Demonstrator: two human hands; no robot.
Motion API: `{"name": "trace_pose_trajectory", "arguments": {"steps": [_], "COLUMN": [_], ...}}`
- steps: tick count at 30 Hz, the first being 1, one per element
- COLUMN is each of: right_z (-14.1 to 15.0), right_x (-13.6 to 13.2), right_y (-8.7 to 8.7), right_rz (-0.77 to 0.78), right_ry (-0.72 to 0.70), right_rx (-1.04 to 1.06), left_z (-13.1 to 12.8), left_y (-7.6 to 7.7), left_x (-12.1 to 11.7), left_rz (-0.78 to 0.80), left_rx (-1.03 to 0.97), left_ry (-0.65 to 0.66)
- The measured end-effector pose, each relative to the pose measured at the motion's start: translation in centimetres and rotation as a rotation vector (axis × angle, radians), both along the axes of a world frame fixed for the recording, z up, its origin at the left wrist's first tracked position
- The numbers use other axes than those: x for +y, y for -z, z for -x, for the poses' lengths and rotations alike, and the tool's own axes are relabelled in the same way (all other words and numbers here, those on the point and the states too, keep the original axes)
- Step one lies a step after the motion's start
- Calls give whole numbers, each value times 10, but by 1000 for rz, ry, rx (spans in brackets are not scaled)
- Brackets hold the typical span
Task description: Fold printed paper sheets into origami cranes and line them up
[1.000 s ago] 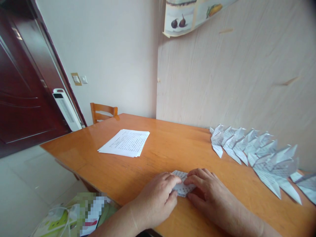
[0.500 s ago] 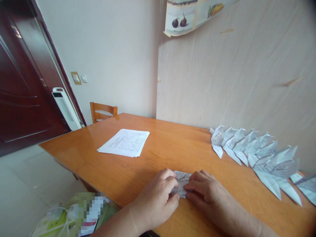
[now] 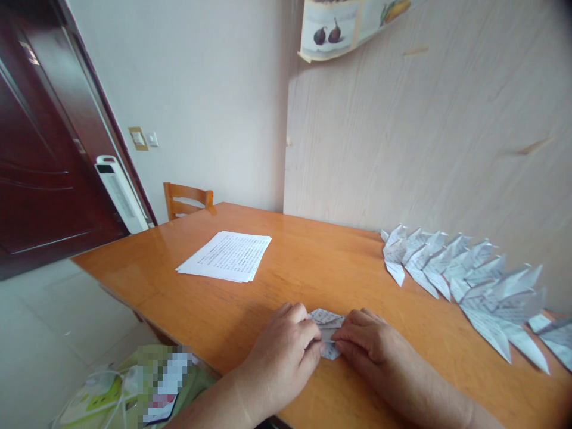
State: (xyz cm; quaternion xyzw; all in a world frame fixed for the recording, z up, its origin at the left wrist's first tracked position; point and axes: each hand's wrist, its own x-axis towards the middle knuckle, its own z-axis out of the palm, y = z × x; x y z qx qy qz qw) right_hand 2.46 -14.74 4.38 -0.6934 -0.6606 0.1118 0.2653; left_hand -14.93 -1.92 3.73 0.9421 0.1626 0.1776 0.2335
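Observation:
A small piece of folded printed paper (image 3: 329,322) lies on the wooden table close to me, between my two hands. My left hand (image 3: 292,339) pinches its left side, thumb and fingers pressed together. On the opposite edge, my right hand (image 3: 369,342) grips the paper with curled fingers. The ends of the paper are covered by my fingertips; its middle, with creased flaps, shows in the gap. Several folded paper pieces (image 3: 487,298) with pointed tips stand in rows at the right of the table.
A stack of printed sheets (image 3: 227,256) rests on the table (image 3: 308,250) at the left middle. A wooden chair (image 3: 187,199) stands at the far corner. Below the left edge sits a green surface with a power strip (image 3: 96,396) and cables. A wall panel (image 3: 402,149) borders the back.
My left hand has shifted slightly left along the paper, and its thumb and fingers have drawn closer together. More of the paper's folded surface shows. My right hand is nearly in place.

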Motion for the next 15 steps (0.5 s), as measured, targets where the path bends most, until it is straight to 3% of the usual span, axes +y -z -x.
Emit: {"name": "trace_pose_trajectory", "arguments": {"steps": [15], "right_z": [-6], "right_x": [10], "right_y": [10], "right_rz": [40], "right_ry": [105], "right_rx": [234], "left_z": [-2], "left_y": [2], "left_x": [5], "left_rz": [61], "left_rx": [7], "left_ry": [-79]}}
